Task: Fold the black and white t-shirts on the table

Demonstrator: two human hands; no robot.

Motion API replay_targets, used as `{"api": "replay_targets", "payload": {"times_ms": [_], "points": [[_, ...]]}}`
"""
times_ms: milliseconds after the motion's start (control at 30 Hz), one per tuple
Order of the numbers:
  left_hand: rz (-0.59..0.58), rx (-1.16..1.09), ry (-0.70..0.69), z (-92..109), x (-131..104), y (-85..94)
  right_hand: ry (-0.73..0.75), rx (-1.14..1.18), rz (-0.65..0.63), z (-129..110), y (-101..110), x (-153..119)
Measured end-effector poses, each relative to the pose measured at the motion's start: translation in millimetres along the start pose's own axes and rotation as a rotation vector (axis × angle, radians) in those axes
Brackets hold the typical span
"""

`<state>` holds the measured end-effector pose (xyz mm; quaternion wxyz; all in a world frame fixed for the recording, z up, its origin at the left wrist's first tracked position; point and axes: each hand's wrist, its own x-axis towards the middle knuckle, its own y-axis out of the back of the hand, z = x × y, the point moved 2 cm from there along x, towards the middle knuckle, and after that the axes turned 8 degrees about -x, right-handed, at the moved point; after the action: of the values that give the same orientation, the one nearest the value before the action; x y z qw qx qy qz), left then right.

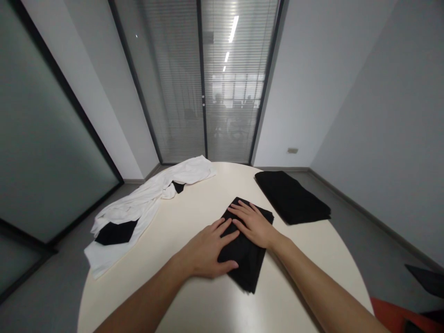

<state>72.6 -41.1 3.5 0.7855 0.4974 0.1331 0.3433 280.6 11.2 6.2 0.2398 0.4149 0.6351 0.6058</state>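
Observation:
A folded black cloth (pixel 244 259) lies flat near the middle of the round table, its corners angled toward me. My left hand (pixel 211 249) rests on its left edge, fingers spread, the thumb lower down on the fabric. Across the upper part of the same cloth lies my right hand (pixel 253 222), palm down with its fingers stretched out. Neither hand grips anything. Part of the cloth is hidden beneath both hands.
The pale round table (pixel 208 305) carries a larger folded black cloth (pixel 293 199) at the right. Along its left edge stretches a crumpled white garment (pixel 149 199) with black patches showing. An orange-red chair (pixel 391 317) stands at the lower right. Glass panels with blinds (pixel 236 92) rise behind.

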Motion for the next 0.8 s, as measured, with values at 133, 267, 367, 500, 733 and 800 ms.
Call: {"api": "replay_targets", "payload": {"times_ms": [133, 267, 367, 500, 733, 800], "points": [[-0.049, 0.023, 0.037, 6, -1, 3.0, -0.431, -0.211, 0.027, 11, 27, -3], [-0.050, 0.060, 0.136, 15, 2, -3.6, -0.781, -0.297, -0.208, 23, 41, -17], [-0.014, 0.080, 0.125, 23, 5, -6.8, -0.779, -0.252, -0.307, 27, 37, -21], [-0.042, 0.078, -0.060, 30, 6, -6.8, -0.712, -0.134, -0.261, 29, 25, -16], [-0.019, 0.046, -0.071, 37, 10, -20.7, -0.727, -0.121, -0.206, 25, 24, -15], [-0.007, 0.010, -0.062, 36, 12, -22.2, -0.747, -0.161, -0.270, 24, 26, -17]]}}
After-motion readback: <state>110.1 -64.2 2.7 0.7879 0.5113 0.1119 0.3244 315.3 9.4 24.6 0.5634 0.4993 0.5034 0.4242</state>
